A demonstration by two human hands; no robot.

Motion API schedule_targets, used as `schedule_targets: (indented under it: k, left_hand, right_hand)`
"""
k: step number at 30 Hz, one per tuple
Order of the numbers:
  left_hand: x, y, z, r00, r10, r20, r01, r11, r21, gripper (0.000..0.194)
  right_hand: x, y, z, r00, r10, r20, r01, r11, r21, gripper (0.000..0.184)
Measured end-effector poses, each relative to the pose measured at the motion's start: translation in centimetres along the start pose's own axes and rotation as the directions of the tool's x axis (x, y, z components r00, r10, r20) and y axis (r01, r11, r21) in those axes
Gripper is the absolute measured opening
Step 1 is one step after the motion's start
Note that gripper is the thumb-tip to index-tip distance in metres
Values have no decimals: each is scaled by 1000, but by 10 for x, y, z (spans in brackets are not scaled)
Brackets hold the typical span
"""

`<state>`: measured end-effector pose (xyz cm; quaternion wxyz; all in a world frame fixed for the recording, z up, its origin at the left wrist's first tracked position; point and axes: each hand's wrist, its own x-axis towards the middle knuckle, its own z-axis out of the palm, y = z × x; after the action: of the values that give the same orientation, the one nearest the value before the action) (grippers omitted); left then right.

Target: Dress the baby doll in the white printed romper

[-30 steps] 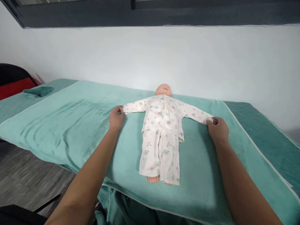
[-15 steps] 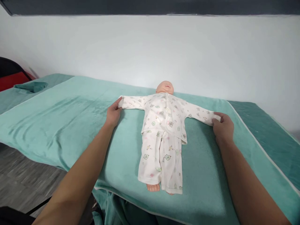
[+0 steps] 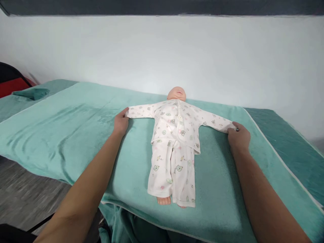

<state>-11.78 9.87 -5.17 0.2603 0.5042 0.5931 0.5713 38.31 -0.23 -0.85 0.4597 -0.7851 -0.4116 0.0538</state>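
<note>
A baby doll (image 3: 176, 93) lies on its back, head toward the wall, dressed in a white printed pajama top (image 3: 174, 121) and matching pajama pants (image 3: 172, 172). Its bare toes show below the pant hems. My left hand (image 3: 120, 122) pinches the cuff of the sleeve (image 3: 140, 111) on the left side of the view. On the other side, my right hand (image 3: 239, 136) grips the end of the opposite sleeve (image 3: 216, 122). Both sleeves are stretched out sideways, and no doll hands show at the cuffs.
The doll rests on a green blanket (image 3: 86, 135) spread over a bed, wrinkled at the left. Behind it rises a white wall (image 3: 162, 54). A black and red object (image 3: 12, 84) stands at the far left, above grey flooring (image 3: 25, 182).
The whole view has shifted slightly, so the doll appears a little further left and up. Both hands keep their hold on the sleeve ends; the right fingers have closed further over the cuff.
</note>
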Motion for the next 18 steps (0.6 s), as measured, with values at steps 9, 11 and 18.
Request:
schedule_targets:
  k: [9, 11, 18]
  left_hand:
    - [-14, 14, -8, 997, 44, -68, -26, 971, 239, 48]
    - [-22, 19, -12, 994, 80, -70, -57, 958, 282, 48]
    - [-102, 61, -16, 965, 260, 25, -259, 936, 239, 32]
  right_hand:
    - [-33, -13, -1, 920, -389, -40, 385, 919, -84, 42]
    - [-55, -26, 3, 875, -483, 22, 483, 876, 13, 44]
    - [-143, -61, 3, 674, -692, 259, 596, 716, 363, 43]
